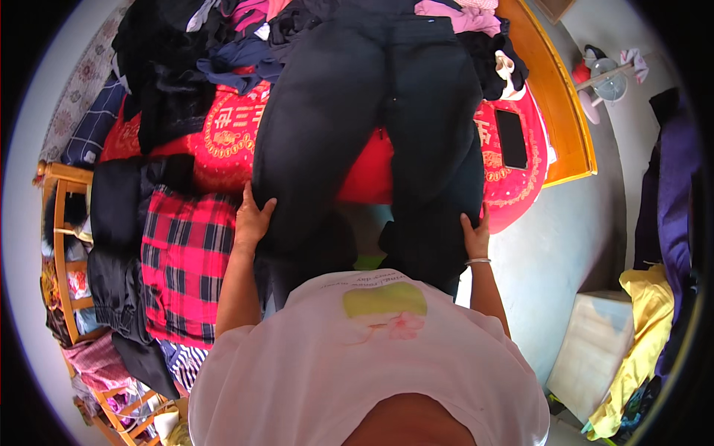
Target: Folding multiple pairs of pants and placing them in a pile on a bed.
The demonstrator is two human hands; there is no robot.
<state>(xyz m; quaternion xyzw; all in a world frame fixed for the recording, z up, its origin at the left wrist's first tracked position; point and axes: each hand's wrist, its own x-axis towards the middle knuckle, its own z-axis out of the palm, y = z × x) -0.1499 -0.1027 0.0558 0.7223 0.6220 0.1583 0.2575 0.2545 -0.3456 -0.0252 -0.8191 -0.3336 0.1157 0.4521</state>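
Note:
A pair of black trousers (334,111) lies spread out on the red patterned bedcover (365,173), its waistband at the far side and its legs towards me. At the outer edge of the left trouser leg is my left hand (254,218), thumb apart from the fingers and resting against the cloth. My right hand (476,234), with a bangle at the wrist, touches the outer edge of the other leg, its thumb over the fabric. Whether either hand pinches the cloth cannot be told. The lower ends of the legs hang near my shirt and are partly hidden.
Heaped dark clothes (173,83) lie at the far left, pink garments (463,17) at the far right. A red plaid cloth (189,262) is beside my left arm. A phone (511,139) lies near the yellow wooden bed board (563,122). A pale box (594,351) stands at right.

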